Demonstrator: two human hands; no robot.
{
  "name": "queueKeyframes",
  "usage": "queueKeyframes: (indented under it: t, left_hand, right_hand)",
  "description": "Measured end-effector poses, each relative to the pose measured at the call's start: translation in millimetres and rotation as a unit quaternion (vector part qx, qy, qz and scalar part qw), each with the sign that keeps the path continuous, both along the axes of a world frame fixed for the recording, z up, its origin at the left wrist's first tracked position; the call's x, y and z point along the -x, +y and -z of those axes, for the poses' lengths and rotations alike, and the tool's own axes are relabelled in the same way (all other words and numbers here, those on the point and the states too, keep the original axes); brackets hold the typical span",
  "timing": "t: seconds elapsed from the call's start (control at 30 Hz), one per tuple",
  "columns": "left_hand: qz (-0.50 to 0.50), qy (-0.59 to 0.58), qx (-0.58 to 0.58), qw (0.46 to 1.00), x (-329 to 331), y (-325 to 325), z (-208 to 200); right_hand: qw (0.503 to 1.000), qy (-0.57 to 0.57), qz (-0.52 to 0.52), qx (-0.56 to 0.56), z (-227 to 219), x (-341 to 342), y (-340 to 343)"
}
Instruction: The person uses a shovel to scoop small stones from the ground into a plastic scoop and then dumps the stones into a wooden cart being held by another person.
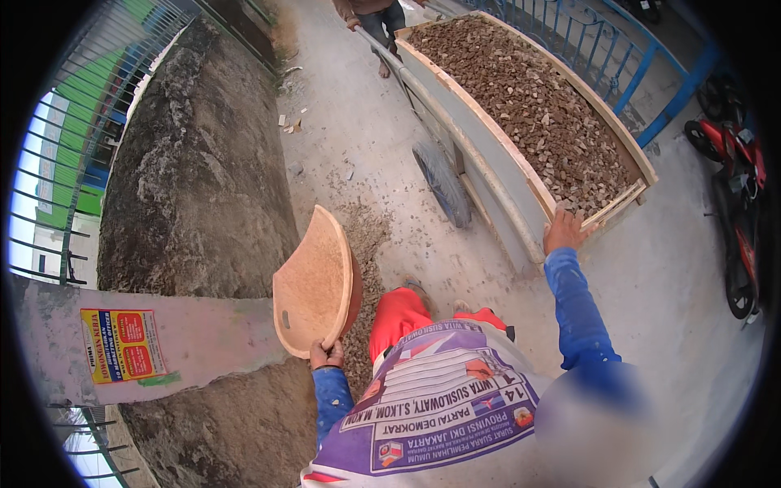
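My left hand [327,355] grips the rim of an orange plastic basin [313,281]. The basin is tilted, with its open side facing left, and a handle slot shows in its wall. On the right, my right hand [565,229] is closed over the wooden rim at the near corner of a large cart [514,185]. Brown and grey rubble [533,106] fills the cart's box nearly to its top. Part of my right arm disappears behind a blurred patch.
At the far end, another person [370,12] holds the cart's handles. The cart's wheel [442,185] stands on the concrete path. Loose gravel [370,236] lies beside a rough wall [199,163] on the left. A blue railing [606,49] and red motorcycle [736,195] border the right.
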State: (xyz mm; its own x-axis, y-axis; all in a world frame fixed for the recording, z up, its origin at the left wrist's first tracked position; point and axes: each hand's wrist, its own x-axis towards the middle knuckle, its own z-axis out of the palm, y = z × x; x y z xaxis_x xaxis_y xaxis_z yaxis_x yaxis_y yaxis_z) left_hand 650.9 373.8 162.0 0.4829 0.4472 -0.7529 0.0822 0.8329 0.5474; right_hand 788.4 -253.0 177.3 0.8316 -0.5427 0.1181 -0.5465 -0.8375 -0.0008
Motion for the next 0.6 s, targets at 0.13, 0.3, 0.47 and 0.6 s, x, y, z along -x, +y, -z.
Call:
queueKeyframes:
  t: [0.13,0.3,0.47,0.6]
  left_hand:
    - [0.011,0.016,0.002,1.000,-16.2,24.8,7.9]
    - [0.064,0.027,0.001,0.998,-54.7,37.0,41.5]
    - [0.086,0.073,0.049,0.992,-96.2,34.3,56.6]
    - [0.094,0.099,0.028,0.990,-113.5,40.6,63.5]
  right_hand:
    - [0.998,0.050,-0.028,-0.037,-20.6,-10.1,-1.5]
    - [0.988,0.083,-0.112,-0.060,0.7,-23.1,-20.9]
    - [0.973,0.190,-0.050,-0.120,4.3,-31.4,-22.2]
    - [0.978,0.181,-0.020,-0.103,5.8,-33.4,-4.6]
